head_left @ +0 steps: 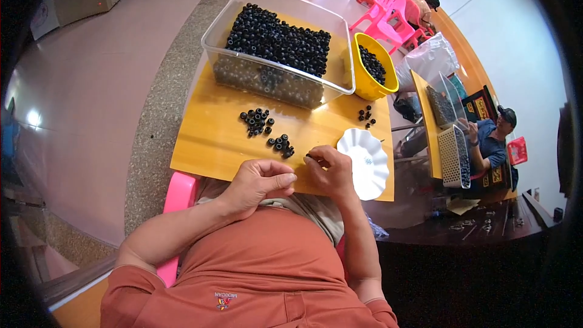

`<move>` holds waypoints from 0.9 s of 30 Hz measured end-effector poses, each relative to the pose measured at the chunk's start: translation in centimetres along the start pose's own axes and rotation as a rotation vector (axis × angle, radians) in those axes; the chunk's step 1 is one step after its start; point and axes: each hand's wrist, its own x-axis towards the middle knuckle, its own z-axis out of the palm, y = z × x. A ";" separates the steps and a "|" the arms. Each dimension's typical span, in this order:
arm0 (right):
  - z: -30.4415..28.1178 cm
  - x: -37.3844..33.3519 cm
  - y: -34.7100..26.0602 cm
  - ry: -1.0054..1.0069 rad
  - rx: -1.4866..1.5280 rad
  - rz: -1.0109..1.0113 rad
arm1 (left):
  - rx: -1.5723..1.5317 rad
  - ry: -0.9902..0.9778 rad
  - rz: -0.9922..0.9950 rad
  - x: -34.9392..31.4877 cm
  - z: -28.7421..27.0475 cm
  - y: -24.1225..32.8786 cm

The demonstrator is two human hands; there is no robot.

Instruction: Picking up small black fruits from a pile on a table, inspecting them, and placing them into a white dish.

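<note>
Both hands are over the near edge of the wooden table (206, 118). My left hand (258, 185) is closed, thumb against fingers; whatever it pinches, if anything, is too small or hidden to make out. Just right of it, my right hand (333, 173) pinches a small black ring-like piece, mostly covered by the fingertips. Beyond the hands lie two loose clusters of round black pieces with holes, a farther cluster (257, 122) and a nearer cluster (281, 144). A white plate with a wavy rim (368, 164) sits beside my right hand.
A clear plastic bin (279, 82) full of black pieces stands at the back. Right of it is a yellow basket (367, 87) with more, and a few stray pieces (365, 115) before it. Pink chairs (388, 9) and a seated co-worker (489, 140) are at the right.
</note>
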 end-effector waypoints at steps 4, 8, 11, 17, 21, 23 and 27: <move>0.0 -0.5 -0.2 0.062 0.185 0.066 | -0.006 0.010 -0.010 0.0 0.0 0.0; 0.2 -0.8 0.7 0.030 0.414 0.119 | -0.019 -0.003 0.003 0.1 -0.1 -0.2; 0.1 -0.9 0.6 0.029 0.508 0.165 | -0.006 0.009 0.006 0.1 0.0 -0.2; 0.0 -0.9 0.1 0.038 0.598 0.234 | -0.005 0.006 -0.003 0.2 -0.1 -0.3; 0.0 -0.9 0.1 0.035 0.675 0.186 | 0.006 0.008 -0.001 0.1 0.0 -0.1; 0.0 -1.0 0.3 0.029 0.666 0.181 | 0.016 0.012 0.000 0.0 0.1 -0.1; 0.0 -1.1 0.7 -0.005 0.707 0.203 | 0.010 0.014 -0.003 0.0 0.1 -0.1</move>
